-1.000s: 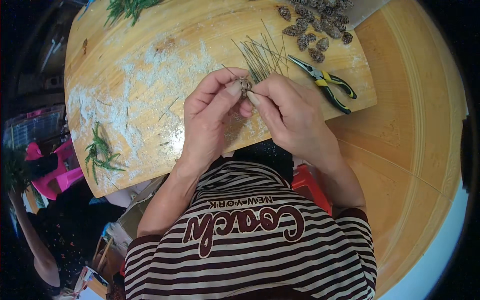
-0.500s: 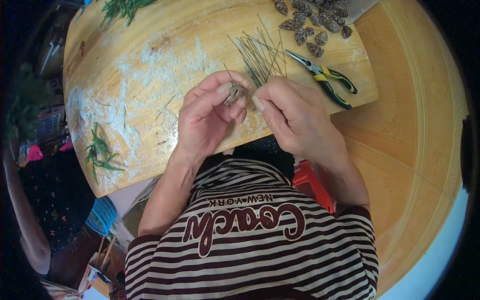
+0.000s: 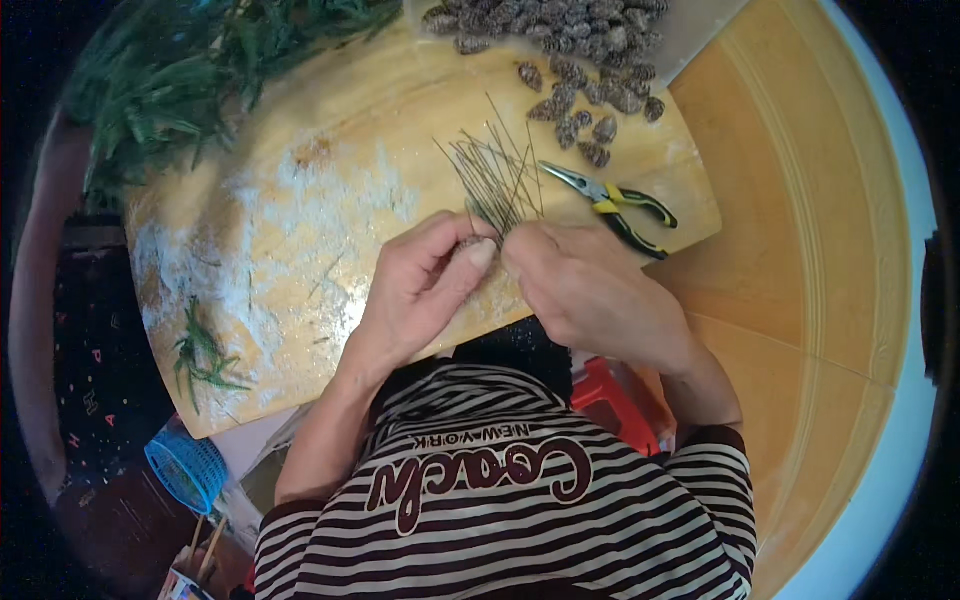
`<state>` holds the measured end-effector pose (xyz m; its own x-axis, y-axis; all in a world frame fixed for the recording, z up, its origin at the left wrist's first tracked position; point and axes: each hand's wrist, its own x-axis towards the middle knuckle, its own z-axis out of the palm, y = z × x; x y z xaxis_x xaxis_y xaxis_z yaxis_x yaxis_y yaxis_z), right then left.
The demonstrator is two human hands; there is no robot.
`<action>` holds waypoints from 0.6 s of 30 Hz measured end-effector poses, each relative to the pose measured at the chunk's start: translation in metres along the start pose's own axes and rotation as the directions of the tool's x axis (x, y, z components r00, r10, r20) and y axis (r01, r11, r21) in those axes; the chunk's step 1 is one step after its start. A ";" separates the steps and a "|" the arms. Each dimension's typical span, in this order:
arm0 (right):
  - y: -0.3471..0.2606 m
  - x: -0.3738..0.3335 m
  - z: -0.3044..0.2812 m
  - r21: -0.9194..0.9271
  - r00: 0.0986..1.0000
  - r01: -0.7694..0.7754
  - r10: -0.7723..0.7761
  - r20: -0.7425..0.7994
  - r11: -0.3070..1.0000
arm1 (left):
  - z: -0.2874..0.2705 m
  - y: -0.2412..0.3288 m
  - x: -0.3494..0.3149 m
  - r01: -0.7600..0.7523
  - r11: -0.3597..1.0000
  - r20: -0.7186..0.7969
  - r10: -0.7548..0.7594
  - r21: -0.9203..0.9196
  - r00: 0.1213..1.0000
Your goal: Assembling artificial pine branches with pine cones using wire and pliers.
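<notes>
My left hand [image 3: 415, 290] is closed around a small brown pine cone [image 3: 474, 242], most of it hidden by the thumb and fingers. A thin wire rises from between those fingers. Close beside it, my right hand [image 3: 595, 285] has its fingers pinched together; whatever is in them is hidden. Just beyond both hands lies a loose bunch of thin dark wires [image 3: 485, 170] on the wooden board [image 3: 370, 120]. Pliers [image 3: 610, 205] with yellow and black handles rest to the right of the wires, their jaws pointing toward the bunch.
Loose pine cones [image 3: 604, 128] lie beyond the pliers, with a heap in a clear tray [image 3: 700, 30] behind. Green branches [image 3: 190, 80] cover the far left; a sprig [image 3: 205, 350] sits near the left edge. Another person's arm [image 3: 35, 330] is at left. A blue basket [image 3: 187, 468] stands below.
The view has shifted, showing more branches and cones at the far side. My left hand has turned so the cone is mostly covered, and my right hand has closed in beside it.
</notes>
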<state>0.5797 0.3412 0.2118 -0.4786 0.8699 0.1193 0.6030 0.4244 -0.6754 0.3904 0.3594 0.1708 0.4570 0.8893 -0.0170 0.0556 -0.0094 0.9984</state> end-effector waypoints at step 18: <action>0.023 0.025 -0.008 0.582 0.962 -0.219 0.074 0.263 0.783 | -0.022 0.022 -0.015 -0.067 0.953 0.100 0.039 0.296 0.994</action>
<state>0.5868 0.3748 0.2056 -0.5840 0.8018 -0.1265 0.2055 -0.0047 -0.9786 0.3653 0.3563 0.1945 0.5449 0.8383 0.0169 0.2850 -0.2042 0.9365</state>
